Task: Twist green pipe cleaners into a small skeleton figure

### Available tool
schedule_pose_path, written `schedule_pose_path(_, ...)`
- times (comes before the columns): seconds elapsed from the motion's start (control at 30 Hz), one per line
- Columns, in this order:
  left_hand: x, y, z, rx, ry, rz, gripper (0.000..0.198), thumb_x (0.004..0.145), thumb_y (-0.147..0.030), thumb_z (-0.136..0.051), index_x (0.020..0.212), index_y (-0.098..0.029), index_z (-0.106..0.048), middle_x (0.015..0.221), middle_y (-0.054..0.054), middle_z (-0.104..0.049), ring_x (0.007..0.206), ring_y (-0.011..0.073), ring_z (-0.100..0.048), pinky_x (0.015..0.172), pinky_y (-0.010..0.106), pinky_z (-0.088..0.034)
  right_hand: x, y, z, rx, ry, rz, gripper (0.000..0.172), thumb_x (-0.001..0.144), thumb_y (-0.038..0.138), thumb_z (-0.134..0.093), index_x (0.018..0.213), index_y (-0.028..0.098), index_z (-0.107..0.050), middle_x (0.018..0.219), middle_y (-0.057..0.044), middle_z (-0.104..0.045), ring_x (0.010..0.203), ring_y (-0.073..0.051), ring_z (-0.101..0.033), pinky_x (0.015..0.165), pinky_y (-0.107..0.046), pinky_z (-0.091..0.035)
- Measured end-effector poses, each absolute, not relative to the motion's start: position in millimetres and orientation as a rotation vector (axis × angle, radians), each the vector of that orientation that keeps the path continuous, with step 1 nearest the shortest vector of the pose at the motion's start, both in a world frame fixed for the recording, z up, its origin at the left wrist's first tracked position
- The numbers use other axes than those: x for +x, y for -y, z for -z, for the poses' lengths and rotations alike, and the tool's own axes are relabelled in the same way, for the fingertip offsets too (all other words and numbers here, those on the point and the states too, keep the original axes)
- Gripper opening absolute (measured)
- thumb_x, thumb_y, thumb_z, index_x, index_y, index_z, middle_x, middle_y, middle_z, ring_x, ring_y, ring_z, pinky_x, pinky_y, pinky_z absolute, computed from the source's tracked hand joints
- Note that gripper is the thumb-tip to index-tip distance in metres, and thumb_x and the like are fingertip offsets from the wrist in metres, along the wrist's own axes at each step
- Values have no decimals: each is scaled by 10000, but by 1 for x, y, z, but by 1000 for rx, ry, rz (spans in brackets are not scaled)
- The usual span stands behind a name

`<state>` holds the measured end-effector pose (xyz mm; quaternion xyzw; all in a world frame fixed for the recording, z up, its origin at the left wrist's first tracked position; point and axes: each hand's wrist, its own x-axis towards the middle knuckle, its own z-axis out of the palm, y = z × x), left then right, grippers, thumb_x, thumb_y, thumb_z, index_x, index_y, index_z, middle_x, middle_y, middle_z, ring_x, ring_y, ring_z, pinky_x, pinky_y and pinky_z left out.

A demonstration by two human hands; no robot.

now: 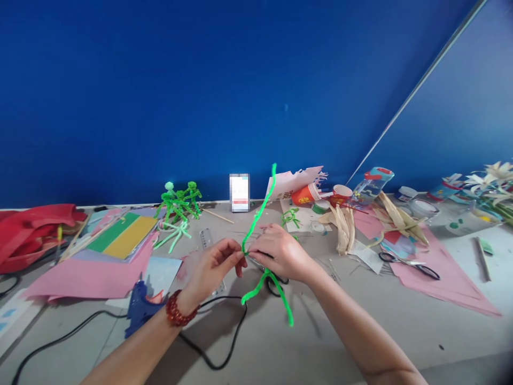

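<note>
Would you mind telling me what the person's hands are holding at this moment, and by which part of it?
Both hands hold a bright green pipe cleaner near its middle: the left hand and right hand pinch it with their fingertips, leaving both ends free.

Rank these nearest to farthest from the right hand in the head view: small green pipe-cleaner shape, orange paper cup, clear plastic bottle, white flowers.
1. Small green pipe-cleaner shape, just ahead of the right hand.
2. Orange paper cup, farther ahead, slightly right.
3. Clear plastic bottle, to the right, at the table's back.
4. White flowers, at the far right.
</note>
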<state>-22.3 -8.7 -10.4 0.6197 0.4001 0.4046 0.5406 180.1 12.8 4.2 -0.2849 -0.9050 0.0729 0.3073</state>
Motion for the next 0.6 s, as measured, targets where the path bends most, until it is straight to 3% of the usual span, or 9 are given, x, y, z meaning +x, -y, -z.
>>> schedule_pose_path(0.27,-23,5,8,1369,-954,-850,247,856,-402,-615,803,-163,-585,691,2,-655,547,113,-555,589,260,-440,175,-10,-3,-648,2440,152,241,964,191,-442,798,191,-618,692,-21,-637,735,-171,-566,1040,-424,-409)
schedule_pose_path(0.47,-23,6,13,1239,-939,-805,265,847,-377,-608,698,-170,-535,535,-26,-580,446,89,-454,461,218,-341,171,-9,0,-589,2424,156,221,963,171,-449,814,200,-610,731,-18,-653,772,-170,-585,1057,-413,-406)
schedule_pose_path(0.6,-25,8,15,1462,-1025,-977,200,876,-370,-589,823,-178,-572,652,-10,-619,515,108,-532,494,228,-427,173,-11,0,-605,2386,106,184,946,187,-478,837,191,-626,722,-23,-651,759,-171,-600,1037,-414,-423)
